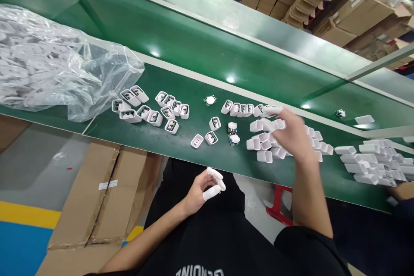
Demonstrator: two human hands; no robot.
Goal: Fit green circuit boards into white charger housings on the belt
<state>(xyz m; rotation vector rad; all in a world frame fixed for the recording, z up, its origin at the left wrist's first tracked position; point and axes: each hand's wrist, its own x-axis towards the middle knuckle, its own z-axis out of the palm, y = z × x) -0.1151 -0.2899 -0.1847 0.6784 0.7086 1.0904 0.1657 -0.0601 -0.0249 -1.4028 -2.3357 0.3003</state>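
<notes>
My left hand [207,187] is held in front of my body, below the table edge. White finger covers are on its thumb and fingers, which curl loosely with a gap between them and nothing visible inside. My right hand [289,131], blurred, reaches over a group of white plastic housings [264,156]. Its covered thumb and finger point left and stand apart; I see nothing between them. Left of that group lie two small circuit boards with white domes [233,139]. An empty housing [196,141] is near two housings with boards inside [211,138].
A clear plastic bag of white parts [58,64] covers the table's left end. Filled housings stand in clusters [155,117] and a back row [237,109]. One board [210,100] lies behind. More housings [365,166] are at right. Cardboard [93,194] stands below, beside a red stool [278,207].
</notes>
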